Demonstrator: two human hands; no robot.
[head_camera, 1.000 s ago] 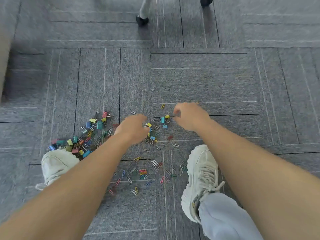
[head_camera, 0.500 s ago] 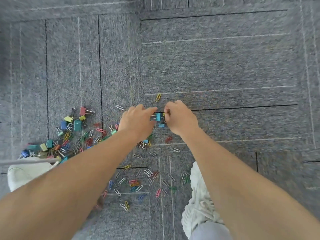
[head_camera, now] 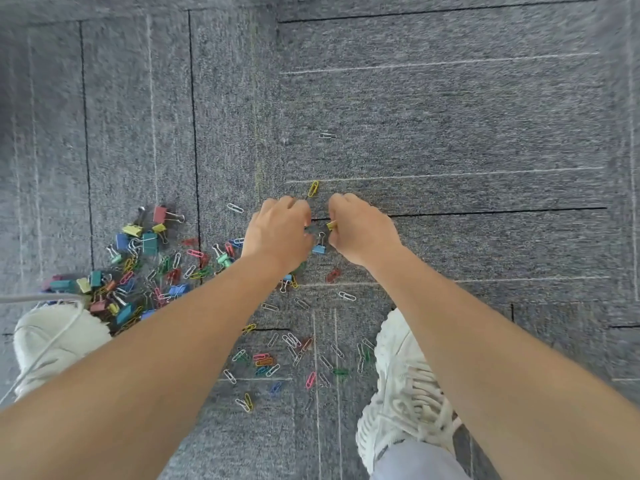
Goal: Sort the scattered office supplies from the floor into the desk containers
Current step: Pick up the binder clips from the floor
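Coloured binder clips (head_camera: 149, 241) and paper clips (head_camera: 293, 342) lie scattered on the grey carpet. My right hand (head_camera: 362, 228) pinches a small yellow binder clip (head_camera: 331, 224) just above the floor. My left hand (head_camera: 278, 232) is curled, knuckles up, close beside it; whether it holds anything is hidden. A light blue binder clip (head_camera: 319, 249) lies between the two hands. A yellow paper clip (head_camera: 313, 188) lies just beyond my fingers, and a white paper clip (head_camera: 327, 135) lies farther out.
My white sneakers stand on the carpet, the left shoe (head_camera: 52, 336) by the binder clip pile and the right shoe (head_camera: 405, 382) beside the paper clips. A thin white cord (head_camera: 41, 298) crosses the left shoe. Bare carpet (head_camera: 450, 116) stretches ahead and to the right.
The view has tilted further down. The teal binder clip seen between my hands is gone from sight; my right hand now pinches a yellow clip. Both hands stay close together.
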